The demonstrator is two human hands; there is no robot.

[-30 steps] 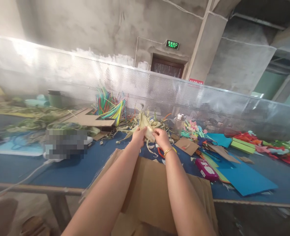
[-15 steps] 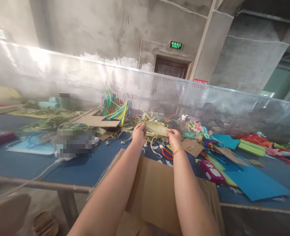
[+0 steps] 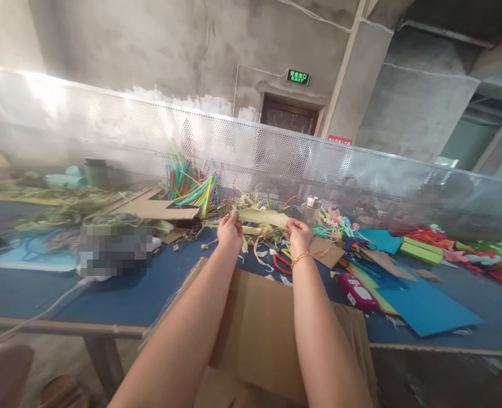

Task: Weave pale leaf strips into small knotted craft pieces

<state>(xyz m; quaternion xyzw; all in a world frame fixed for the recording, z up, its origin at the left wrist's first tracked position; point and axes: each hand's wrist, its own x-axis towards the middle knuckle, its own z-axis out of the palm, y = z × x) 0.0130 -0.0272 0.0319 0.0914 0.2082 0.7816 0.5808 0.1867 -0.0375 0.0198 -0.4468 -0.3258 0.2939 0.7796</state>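
Note:
A pale green strip that looks like a corn husk (image 3: 262,217) is stretched level between my hands above the table. My left hand (image 3: 230,231) pinches its left end with fingers closed. At the right end, my right hand (image 3: 300,235), with a gold chain bracelet at the wrist, pinches it between thumb and fingers. Just behind lies a heap of dry, curled husk strips (image 3: 253,203). Below my forearms is a brown cardboard sheet (image 3: 266,328) at the table's front edge. Loose husk scraps and red and yellow bent strips (image 3: 283,263) lie under the husk.
Colourful pipe cleaners (image 3: 187,184) stand behind a cut cardboard piece (image 3: 166,208). A clear bottle (image 3: 311,211) is beyond my right hand. Rightward lie a purple box (image 3: 357,292) and blue sheets (image 3: 429,309). A white cable (image 3: 47,309) hangs over the left edge. A perforated metal screen (image 3: 234,141) borders the back.
The husk between my hands has turned slightly and looks straighter, its right end now narrower and folded. Both hands still hold its ends. The whole view has shifted a little.

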